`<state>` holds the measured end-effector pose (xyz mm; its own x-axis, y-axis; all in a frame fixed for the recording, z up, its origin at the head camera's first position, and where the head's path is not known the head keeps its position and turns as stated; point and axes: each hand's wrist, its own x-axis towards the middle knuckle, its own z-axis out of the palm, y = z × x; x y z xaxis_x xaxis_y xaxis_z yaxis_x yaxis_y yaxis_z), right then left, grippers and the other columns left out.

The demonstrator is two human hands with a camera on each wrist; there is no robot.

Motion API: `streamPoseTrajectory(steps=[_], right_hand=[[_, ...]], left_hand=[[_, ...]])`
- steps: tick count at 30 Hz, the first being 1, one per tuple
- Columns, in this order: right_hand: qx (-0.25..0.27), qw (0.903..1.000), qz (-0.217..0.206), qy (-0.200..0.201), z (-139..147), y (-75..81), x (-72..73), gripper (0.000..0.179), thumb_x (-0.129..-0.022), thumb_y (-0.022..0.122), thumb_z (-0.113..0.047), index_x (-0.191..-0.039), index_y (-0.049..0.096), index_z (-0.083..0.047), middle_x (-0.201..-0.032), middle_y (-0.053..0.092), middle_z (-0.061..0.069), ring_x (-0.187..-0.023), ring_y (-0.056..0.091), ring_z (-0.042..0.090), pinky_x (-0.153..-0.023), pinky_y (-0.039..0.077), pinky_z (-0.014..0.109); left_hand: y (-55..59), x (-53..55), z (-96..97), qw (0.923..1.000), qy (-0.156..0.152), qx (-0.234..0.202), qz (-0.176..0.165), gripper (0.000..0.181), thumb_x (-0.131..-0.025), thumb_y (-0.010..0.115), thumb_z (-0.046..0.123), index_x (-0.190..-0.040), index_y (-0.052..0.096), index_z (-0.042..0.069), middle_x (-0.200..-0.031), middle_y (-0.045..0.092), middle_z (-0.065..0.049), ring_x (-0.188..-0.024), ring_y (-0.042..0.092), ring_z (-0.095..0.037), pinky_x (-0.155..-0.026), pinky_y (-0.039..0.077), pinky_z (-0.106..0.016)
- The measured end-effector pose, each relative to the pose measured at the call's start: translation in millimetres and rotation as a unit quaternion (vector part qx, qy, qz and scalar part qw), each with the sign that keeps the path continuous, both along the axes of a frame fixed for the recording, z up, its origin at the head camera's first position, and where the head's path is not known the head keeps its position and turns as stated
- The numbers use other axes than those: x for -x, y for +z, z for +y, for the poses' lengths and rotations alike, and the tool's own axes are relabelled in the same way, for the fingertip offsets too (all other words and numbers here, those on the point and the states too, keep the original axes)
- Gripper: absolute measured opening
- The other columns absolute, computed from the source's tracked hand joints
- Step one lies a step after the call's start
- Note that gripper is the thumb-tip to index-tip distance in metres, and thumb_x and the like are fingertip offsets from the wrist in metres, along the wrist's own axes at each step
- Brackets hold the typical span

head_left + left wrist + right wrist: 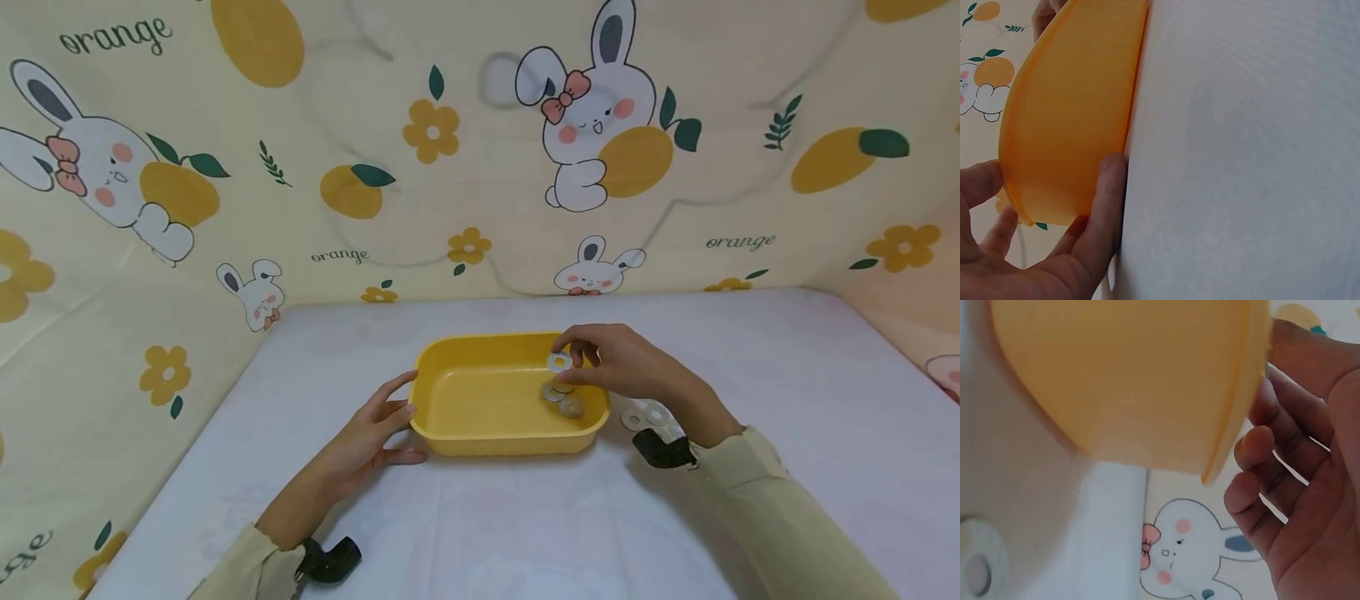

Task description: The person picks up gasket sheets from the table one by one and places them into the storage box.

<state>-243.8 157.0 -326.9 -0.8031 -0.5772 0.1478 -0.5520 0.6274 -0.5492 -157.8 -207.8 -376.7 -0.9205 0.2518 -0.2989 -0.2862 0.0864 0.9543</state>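
A yellow plastic basin [480,446] sits on the table, longer from left to right. My left hand [367,437] spreads its fingers against the basin's left end, one fingertip at the rim and others lower on the outer wall. Over the basin's right side, my right hand [618,362] pinches a pale flat ring [559,362] by its edge. Below it, several similar rings [572,407] lie on the basin floor at the right. More rings [633,420] rest on the table just outside the right end, beside my right wrist.
A white cloth [510,525] covers the table. Behind and at the sides hangs a cream curtain [465,108] printed with rabbits and oranges. A black camera mount [663,450] is on my right wrist, another mount [330,560] on my left.
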Motion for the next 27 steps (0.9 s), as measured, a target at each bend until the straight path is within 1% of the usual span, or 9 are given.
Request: streamPoseTrajectory(steps=[2,5,9,13,19,25,27], right_hand=[[0.002,1.0,0.0,0.002,-6,-0.2,4.2,0.032,-0.083,0.081,-0.03,-0.11,0.068,-0.019,-0.084,0.06,-0.005,-0.077,0.052,0.015,-0.064,0.043,0.024],[-0.001,1.0,-0.007,-0.004,-14,-1.9,10.5,0.038,-0.084,0.08,-0.033,-0.116,0.067,-0.016,-0.09,0.062,0.0,-0.079,0.051,0.017,-0.066,0.043,0.025],[-0.02,0.9994,-0.009,-0.025,-16,-4.4,12.2,0.047,-0.085,0.079,-0.035,-0.124,0.065,-0.013,-0.096,0.062,0.003,-0.083,0.05,0.019,-0.069,0.043,0.027],[-0.038,0.9985,-0.004,-0.039,-9,-6.1,6.8,0.046,-0.084,0.08,-0.034,-0.123,0.067,-0.013,-0.094,0.06,0.0,-0.083,0.049,0.018,-0.069,0.043,0.027],[-0.045,0.9983,0.011,-0.036,12,-4.9,-4.3,0.043,-0.085,0.079,-0.035,-0.119,0.068,-0.012,-0.09,0.059,-0.003,-0.083,0.049,0.018,-0.066,0.042,0.025],[-0.058,0.9977,0.008,-0.035,32,-1.6,-16.8,0.041,-0.086,0.077,-0.038,-0.119,0.068,-0.015,-0.09,0.059,-0.005,-0.082,0.049,0.016,-0.064,0.043,0.023],[-0.068,0.997,0.005,-0.037,40,-2.0,-21.1,0.039,-0.087,0.076,-0.039,-0.118,0.068,-0.018,-0.09,0.058,-0.006,-0.082,0.049,0.015,-0.063,0.043,0.023]], left_hand=[[-0.2,-0.6,-1.3,1.0,0.001,-0.001,0.001,0.058,-0.104,0.053,0.028,-0.155,0.026,0.038,-0.155,0.032,-0.018,-0.121,0.058,-0.028,-0.092,0.06,-0.043],[-0.4,-1.2,-2.3,1.0,0.005,-0.001,0.002,0.058,-0.104,0.053,0.028,-0.154,0.026,0.039,-0.155,0.032,-0.018,-0.121,0.058,-0.028,-0.091,0.06,-0.043],[0.1,-1.4,-2.1,1.0,0.006,-0.001,-0.001,0.058,-0.104,0.053,0.027,-0.154,0.027,0.039,-0.154,0.033,-0.018,-0.124,0.055,-0.03,-0.091,0.06,-0.043],[1.9,-0.8,-1.4,1.0,0.006,0.0,-0.001,0.057,-0.104,0.052,0.026,-0.154,0.027,0.039,-0.155,0.033,-0.017,-0.128,0.052,-0.032,-0.091,0.06,-0.045],[4.8,-0.2,-0.8,1.0,0.006,0.007,0.002,0.056,-0.105,0.051,0.025,-0.154,0.027,0.039,-0.154,0.033,-0.018,-0.125,0.054,-0.031,-0.091,0.06,-0.045],[1.7,-0.2,-0.7,1.0,0.003,0.002,0.001,0.057,-0.105,0.051,0.025,-0.154,0.027,0.038,-0.154,0.033,-0.018,-0.124,0.055,-0.029,-0.091,0.06,-0.044],[0.7,-0.4,0.1,1.0,0.004,0.004,0.002,0.057,-0.105,0.051,0.025,-0.154,0.027,0.038,-0.154,0.034,-0.018,-0.123,0.056,-0.029,-0.091,0.06,-0.044]])
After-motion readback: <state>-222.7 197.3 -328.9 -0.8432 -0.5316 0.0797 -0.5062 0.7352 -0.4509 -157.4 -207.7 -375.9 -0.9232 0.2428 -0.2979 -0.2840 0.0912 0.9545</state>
